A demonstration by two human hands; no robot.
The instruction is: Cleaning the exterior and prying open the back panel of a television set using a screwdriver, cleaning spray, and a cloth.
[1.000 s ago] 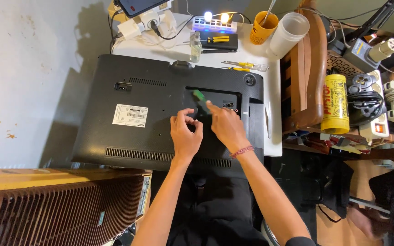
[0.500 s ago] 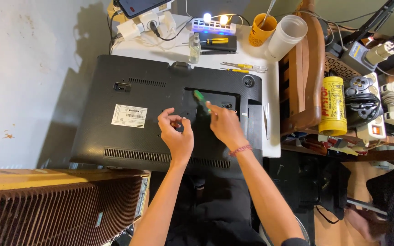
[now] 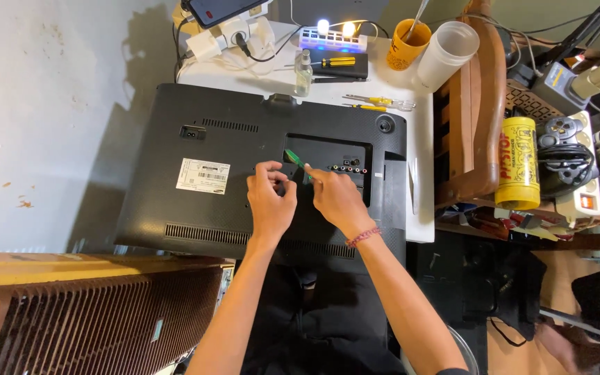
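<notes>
A black flat-panel television [image 3: 196,201] lies back-side up across the centre of the frame, on a white table [image 3: 419,139]. The right hand [image 3: 338,201] at frame centre is closed around a green-handled screwdriver [image 3: 296,160], which slants toward the upper left over the recessed connector panel [image 3: 345,156]. The left hand [image 3: 269,201], just beside it, has its fingers curled at the panel edge; whether it grips anything cannot be determined.

a monitor [image 3: 196,180] lies face down on the desk [image 3: 421,160] before me; my left hand [image 3: 270,201] and right hand [image 3: 338,200] rest on its back, a screwdriver [image 3: 296,160] between them, two cups [image 3: 432,43] behind.
</notes>
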